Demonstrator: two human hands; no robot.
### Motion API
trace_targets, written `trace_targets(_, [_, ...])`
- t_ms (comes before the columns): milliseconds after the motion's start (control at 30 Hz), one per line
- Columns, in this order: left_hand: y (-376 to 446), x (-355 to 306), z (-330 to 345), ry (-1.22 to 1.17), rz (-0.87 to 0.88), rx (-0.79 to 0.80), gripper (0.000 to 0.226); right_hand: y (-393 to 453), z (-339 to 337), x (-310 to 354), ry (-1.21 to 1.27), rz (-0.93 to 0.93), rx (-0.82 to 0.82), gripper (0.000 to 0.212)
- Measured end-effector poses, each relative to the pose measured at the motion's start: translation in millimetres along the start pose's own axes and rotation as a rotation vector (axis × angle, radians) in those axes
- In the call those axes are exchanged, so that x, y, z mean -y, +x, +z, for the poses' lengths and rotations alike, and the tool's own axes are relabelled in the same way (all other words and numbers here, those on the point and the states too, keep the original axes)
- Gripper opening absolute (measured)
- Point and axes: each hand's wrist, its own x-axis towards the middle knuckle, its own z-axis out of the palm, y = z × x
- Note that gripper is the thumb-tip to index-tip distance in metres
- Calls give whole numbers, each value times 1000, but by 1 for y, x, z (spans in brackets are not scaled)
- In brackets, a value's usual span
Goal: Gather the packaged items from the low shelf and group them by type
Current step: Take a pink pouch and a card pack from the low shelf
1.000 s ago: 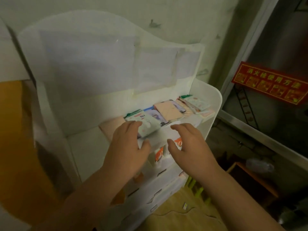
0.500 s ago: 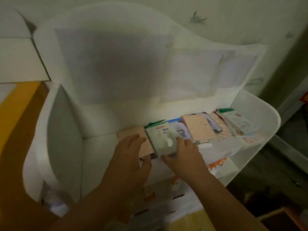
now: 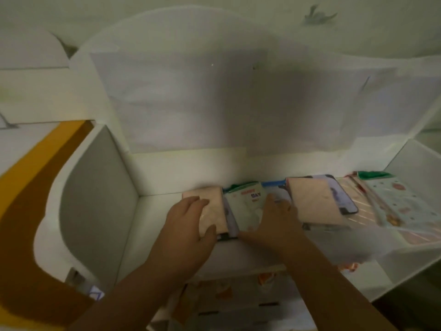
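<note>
Left hand [image 3: 188, 225] lies flat, grip released, on a peach packet [image 3: 210, 206]; right hand [image 3: 276, 218] likewise on the green-topped packet [image 3: 245, 206]; packaged items remain mixed along the shelf [image 3: 157, 216]; grouping appears barely begun.

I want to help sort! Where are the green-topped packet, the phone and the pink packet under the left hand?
green-topped packet [image 3: 245, 204]: head view, printed front.
phone [image 3: 343, 199]: head view, uncovered screen.
pink packet [image 3: 212, 211]: head view, uncovered face.
</note>
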Motion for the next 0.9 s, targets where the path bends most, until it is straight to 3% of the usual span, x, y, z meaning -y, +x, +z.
trace_targets(133, [1, -9, 6, -1, -18, 18, 57, 6, -13, -17, 192, 67, 4, 108])
trace_targets(300, [0, -15, 28, 27, -53, 56, 62, 9, -17, -31, 529, 128, 211, 59])
trace_targets(433, [9, -8, 46, 159, -203, 65, 74, -2, -23, -34, 771, 142, 225, 38])
trace_targets(567, [27, 2, 62, 346, -408, 169, 98, -16, -33, -40, 897, 82, 176, 30])
trace_targets(667, [36, 1, 73, 380, -469, 181, 102, -23, -42, -42, 950, 33, 187, 24])
trace_targets(767, [41, -3, 78, 361, -470, 212, 101, -28, -48, -46, 973, 3, 208, 23])
trace_targets(900, [48, -3, 68, 289, -611, 229, 119, -32, -56, -53, 1013, -16, 191, 19])
